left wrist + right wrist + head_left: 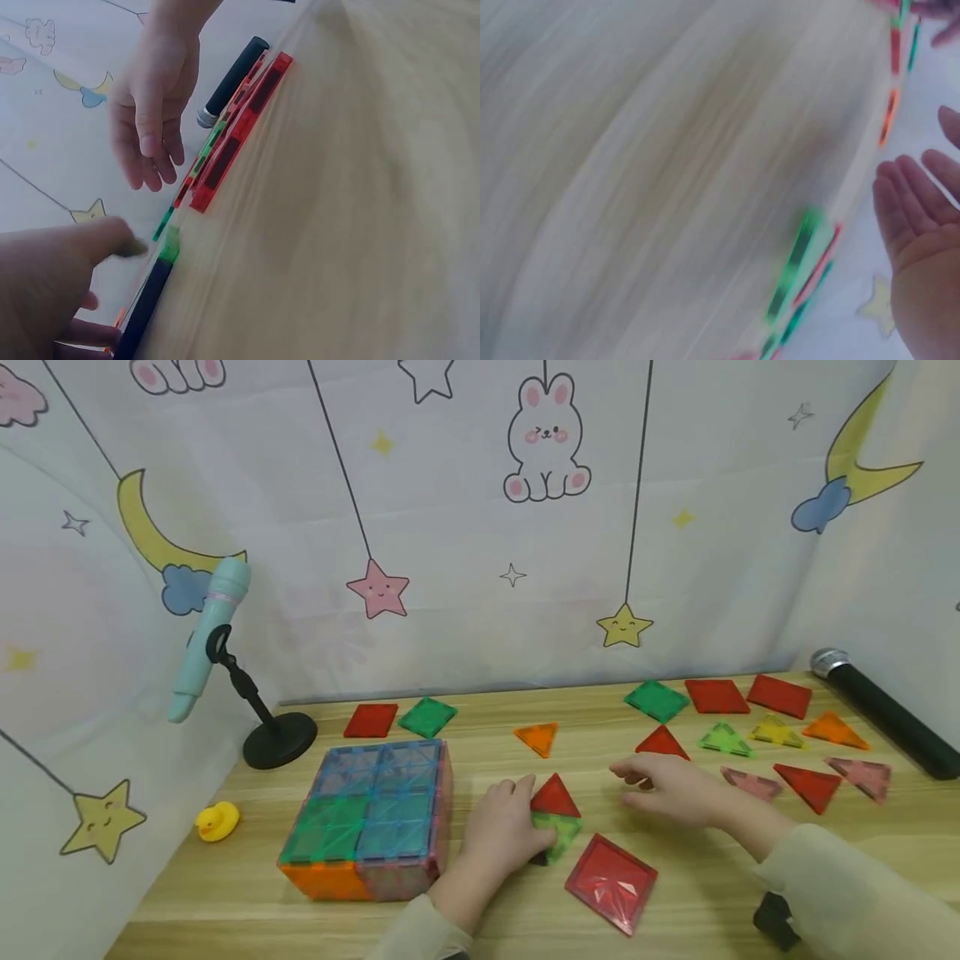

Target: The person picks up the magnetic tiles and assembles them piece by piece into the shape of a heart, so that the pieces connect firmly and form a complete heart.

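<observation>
From the nearer left hand [504,827] (thumb spread), the lime triangle [566,832] is set toward the worktop's [247,931] right edge; the right hand's [675,787] loosely bent fingers are unladen.

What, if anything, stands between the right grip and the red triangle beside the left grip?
Nothing visible: in the head view, only bare tabletop separates the right grip from the red triangle. The red square tile lies lower in that view, outside the gap.
</observation>
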The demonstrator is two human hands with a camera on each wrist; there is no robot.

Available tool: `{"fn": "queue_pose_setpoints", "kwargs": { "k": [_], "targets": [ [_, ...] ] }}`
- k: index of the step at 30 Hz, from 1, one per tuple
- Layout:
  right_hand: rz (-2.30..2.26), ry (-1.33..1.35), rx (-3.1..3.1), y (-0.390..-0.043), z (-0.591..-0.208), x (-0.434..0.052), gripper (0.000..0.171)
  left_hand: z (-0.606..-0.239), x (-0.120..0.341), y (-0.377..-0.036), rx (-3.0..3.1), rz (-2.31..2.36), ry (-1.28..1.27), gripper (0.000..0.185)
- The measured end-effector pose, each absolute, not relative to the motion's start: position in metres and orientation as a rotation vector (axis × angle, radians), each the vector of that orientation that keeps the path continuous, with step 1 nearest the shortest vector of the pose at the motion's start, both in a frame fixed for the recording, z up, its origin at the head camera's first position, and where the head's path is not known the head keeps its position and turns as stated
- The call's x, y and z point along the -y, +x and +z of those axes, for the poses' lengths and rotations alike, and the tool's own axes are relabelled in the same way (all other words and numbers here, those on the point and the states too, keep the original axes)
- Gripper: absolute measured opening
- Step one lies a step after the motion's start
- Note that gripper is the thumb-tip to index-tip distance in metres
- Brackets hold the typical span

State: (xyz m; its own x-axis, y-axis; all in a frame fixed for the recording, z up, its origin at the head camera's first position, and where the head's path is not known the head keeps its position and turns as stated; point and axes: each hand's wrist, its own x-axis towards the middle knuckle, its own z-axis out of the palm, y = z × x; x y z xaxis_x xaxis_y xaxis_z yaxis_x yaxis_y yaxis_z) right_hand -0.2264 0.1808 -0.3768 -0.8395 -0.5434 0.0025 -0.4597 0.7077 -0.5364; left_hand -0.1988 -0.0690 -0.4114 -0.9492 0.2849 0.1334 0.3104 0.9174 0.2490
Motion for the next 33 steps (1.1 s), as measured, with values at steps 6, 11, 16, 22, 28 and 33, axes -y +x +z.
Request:
{"fn": "queue_pose_setpoints", "kwargs": {
  "k": [6, 11, 16, 22, 28, 33],
  "targets": [
    [-0.759, -0.711, -2.835, -0.224, -0.374, -0.203, 0.047, -0.409, 0.066, -0.195, 3.021, -0.317, -0.583, 0.073],
    [-0.668, -0.702, -2.869, -0.226, -0.377, -0.214, 0.048, -0.402, 0.071, -0.195, 3.044, -0.379, -0.471, 0.057],
    [-0.472, -0.719, -2.900, -0.227, -0.384, -0.235, 0.051, -0.394, 0.079, -0.196, 3.062, -0.425, -0.345, 0.053],
    [-0.416, -0.816, -2.881, -0.224, -0.385, -0.235, 0.051, -0.381, 0.090, -0.189, 3.019, -0.574, -0.277, 0.041],
    [-0.489, -0.725, -2.875, -0.236, -0.385, -0.227, 0.063, -0.381, 0.095, -0.182, 2.854, -0.549, -0.320, 0.026],
    [-0.513, -0.634, -2.915, -0.249, -0.386, -0.228, 0.071, -0.383, 0.095, -0.182, 2.817, -0.708, -0.352, 0.032]
  ]
}}
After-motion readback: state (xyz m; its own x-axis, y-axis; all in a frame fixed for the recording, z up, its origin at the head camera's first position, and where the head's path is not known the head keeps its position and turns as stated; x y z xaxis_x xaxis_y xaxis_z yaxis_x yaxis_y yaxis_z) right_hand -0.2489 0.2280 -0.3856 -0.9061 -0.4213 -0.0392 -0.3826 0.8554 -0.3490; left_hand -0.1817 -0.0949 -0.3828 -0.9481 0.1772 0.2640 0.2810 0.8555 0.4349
